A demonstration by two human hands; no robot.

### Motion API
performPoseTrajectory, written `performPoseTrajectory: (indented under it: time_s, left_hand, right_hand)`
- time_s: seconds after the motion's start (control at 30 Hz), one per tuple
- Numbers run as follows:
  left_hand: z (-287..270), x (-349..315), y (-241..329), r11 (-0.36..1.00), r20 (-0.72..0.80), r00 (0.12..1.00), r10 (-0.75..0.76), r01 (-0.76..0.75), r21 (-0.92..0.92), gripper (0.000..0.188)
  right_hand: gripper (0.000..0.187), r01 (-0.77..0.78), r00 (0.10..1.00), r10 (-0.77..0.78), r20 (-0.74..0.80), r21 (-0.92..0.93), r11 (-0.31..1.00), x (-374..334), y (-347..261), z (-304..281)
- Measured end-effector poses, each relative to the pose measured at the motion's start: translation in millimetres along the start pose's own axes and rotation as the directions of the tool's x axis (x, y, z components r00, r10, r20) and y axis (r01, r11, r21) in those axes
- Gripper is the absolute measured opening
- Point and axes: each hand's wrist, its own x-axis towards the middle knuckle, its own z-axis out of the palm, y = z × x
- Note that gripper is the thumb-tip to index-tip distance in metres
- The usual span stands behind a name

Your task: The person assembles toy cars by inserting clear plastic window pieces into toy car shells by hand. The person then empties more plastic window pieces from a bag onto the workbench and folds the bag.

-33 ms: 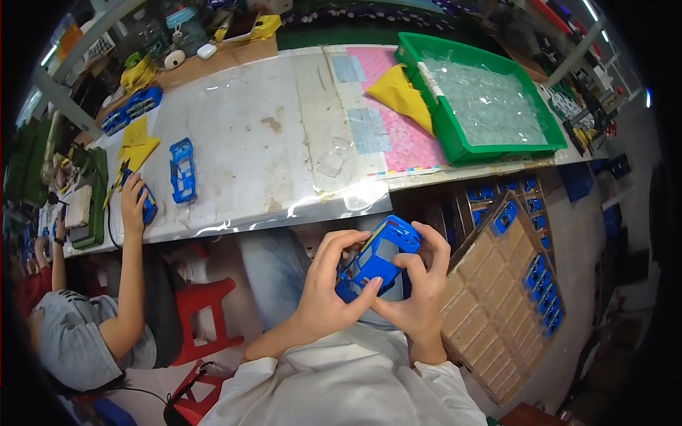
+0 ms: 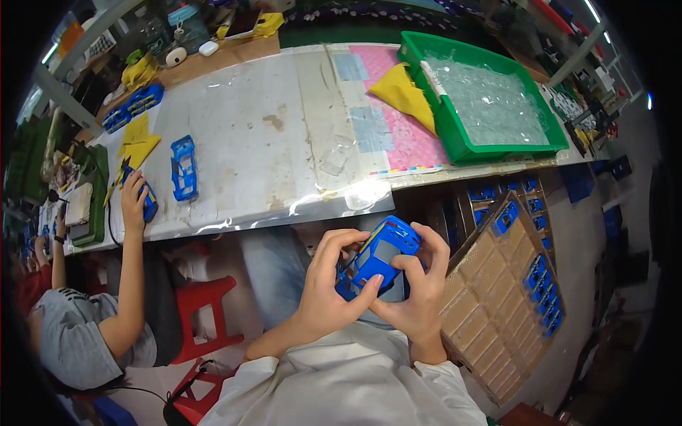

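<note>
Over my lap, just off the front edge of the table, I hold a blue toy car body [image 2: 380, 257] with yellow trim and grey window areas. My left hand [image 2: 330, 273] is closed round its left side, the thumb lying across the near end. The fingers of my right hand [image 2: 420, 277] grip the right side, with the fingertips at the far corner and the index finger and thumb bent against the near part. The underside of the car body and some of my fingertips are hidden.
A green tray [image 2: 465, 153] of clear plastic parts stands at the back right beside a yellow cloth [image 2: 405, 96]. Another blue car body [image 2: 183, 168] lies on the table [image 2: 241, 142]. A compartmented brown tray [image 2: 490, 298] is at my right. A co-worker's hand [image 2: 133, 202] holds a blue part.
</note>
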Motion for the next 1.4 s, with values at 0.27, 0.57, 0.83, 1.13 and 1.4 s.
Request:
performPoseTrajectory:
  time_s: [0.27, 0.57, 0.83, 1.13, 1.4]
  left_hand:
    - [-4, -5, -10, 0.989, -0.054, 0.998, -0.034, 0.026, -0.148, 0.042]
    - [-6, -5, -9, 0.982, -0.057, 0.998, -0.017, 0.006, -0.186, 0.042]
    - [-2, -6, -6, 0.983, -0.075, 0.997, -0.005, -0.009, -0.183, 0.043]
    - [2, -7, -11, 0.967, -0.090, 0.996, 0.009, -0.032, -0.251, 0.041]
    - [5, 5, -20, 0.961, -0.053, 0.999, -0.003, -0.012, -0.276, 0.040]
  right_hand:
    - [0.041, -0.005, 1.000, 0.005, -0.008, 0.001, 1.000, -3, -6, 11]
    - [0.041, 0.021, 1.000, -0.022, -0.008, -0.055, 0.998, -5, -10, 12]
    - [0.039, 0.035, 0.999, -0.037, -0.024, -0.066, 0.997, -11, -8, 12]
    - [0.040, 0.070, 0.996, -0.074, -0.048, -0.079, 0.994, -11, -9, 10]
    - [0.040, 0.016, 0.999, -0.021, -0.036, -0.119, 0.993, -4, -3, 15]
